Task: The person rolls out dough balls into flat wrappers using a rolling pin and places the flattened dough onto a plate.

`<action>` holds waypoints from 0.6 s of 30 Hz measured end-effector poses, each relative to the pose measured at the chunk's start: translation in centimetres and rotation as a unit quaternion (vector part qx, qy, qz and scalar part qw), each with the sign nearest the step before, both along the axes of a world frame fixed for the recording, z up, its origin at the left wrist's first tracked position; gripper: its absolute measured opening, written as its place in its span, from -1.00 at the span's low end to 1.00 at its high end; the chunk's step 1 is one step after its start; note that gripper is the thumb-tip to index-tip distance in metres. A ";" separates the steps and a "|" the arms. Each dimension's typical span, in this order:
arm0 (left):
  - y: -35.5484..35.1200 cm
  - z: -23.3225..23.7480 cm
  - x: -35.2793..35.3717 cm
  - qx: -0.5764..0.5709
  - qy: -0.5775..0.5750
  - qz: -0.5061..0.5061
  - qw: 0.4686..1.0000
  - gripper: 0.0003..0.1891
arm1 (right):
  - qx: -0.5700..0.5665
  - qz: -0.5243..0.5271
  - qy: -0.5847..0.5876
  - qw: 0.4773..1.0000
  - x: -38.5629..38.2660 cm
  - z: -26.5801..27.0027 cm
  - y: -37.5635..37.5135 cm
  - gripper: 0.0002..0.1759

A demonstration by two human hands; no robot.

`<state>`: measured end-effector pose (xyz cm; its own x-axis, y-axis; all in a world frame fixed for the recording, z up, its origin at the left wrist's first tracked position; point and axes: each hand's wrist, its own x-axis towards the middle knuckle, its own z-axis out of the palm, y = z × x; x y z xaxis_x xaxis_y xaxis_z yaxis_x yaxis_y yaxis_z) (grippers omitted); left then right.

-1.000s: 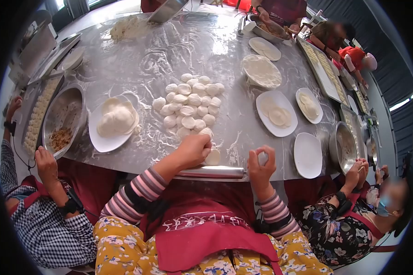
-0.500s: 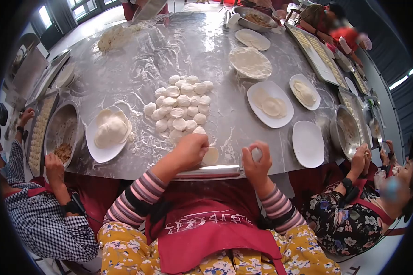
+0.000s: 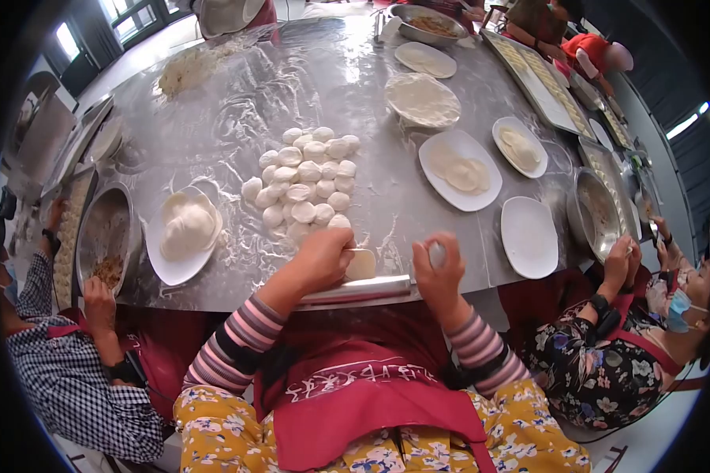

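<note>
My left hand [image 3: 323,258] is closed, pinching the edge of a flat round dough wrapper [image 3: 361,266] on the metal table. Just below the wrapper, a shiny metal rolling pin [image 3: 363,290] lies along the near table edge. My right hand [image 3: 440,272] is at the pin's right end, fingers curled and thumb raised; the part of the pin under the palm is hidden. Beyond my left hand sits a cluster of floured dough pieces [image 3: 310,175]. To the left, a white plate [image 3: 168,272] bears a stack of wrappers [image 3: 189,225].
Plates with wrappers [image 3: 459,173] and a bare white plate [image 3: 529,236] lie on the right. Metal filling bowls [image 3: 130,209] [image 3: 596,209] stand at both sides. Co-workers [image 3: 95,355] [image 3: 607,355] sit close on either side. Trays of dumplings [image 3: 540,83] line the far right.
The view has shifted slightly, so the table appears a little higher. My hands stay at the wrapper and pin. At the far side, a person's metal pan has moved.
</note>
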<state>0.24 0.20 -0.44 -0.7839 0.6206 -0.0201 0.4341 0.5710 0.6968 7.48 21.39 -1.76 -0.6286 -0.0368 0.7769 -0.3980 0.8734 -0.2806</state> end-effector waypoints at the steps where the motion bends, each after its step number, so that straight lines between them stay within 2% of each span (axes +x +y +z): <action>1: -0.3 0.0 0.2 0.032 -0.004 0.022 0.999 -0.86 | 0.000 0.004 -0.001 1.000 0.0 0.1 -0.2 -0.72; 3: -0.6 0.2 0.6 0.035 -0.046 0.022 0.998 -0.87 | -0.202 0.013 -0.032 0.979 0.3 0.0 -0.7 -0.73; 5: -0.2 0.5 0.8 0.038 -0.031 0.011 0.999 -0.87 | -0.193 0.006 -0.036 0.981 -2.4 -0.1 -0.6 -0.73; 7: 0.6 0.6 0.4 0.019 -0.014 0.023 0.999 -0.87 | -0.224 0.051 -0.040 0.973 -5.6 -0.3 -1.0 -0.73; 10: 1.1 0.3 -0.4 -0.016 -0.004 0.027 0.999 -0.86 | -0.229 0.066 -0.028 0.971 -6.8 -0.1 -1.3 -0.72; 14: 0.6 0.2 -0.5 -0.051 -0.003 -0.008 0.999 -0.84 | -0.191 0.039 -0.020 0.981 -1.9 -0.3 -0.5 -0.72; 16: 0.0 -0.3 -0.3 -0.016 -0.026 0.017 0.999 -0.84 | -0.114 0.003 -0.021 0.993 0.8 -0.1 -0.2 -0.71; 17: -0.1 -0.5 -0.2 0.013 -0.045 0.035 0.998 -0.83 | -0.114 0.004 -0.021 0.993 0.7 0.0 -0.3 -0.71; 18: -0.2 -0.4 0.0 0.012 -0.046 0.034 0.998 -0.83 | -0.163 0.011 -0.033 0.986 0.7 0.2 -0.5 -0.71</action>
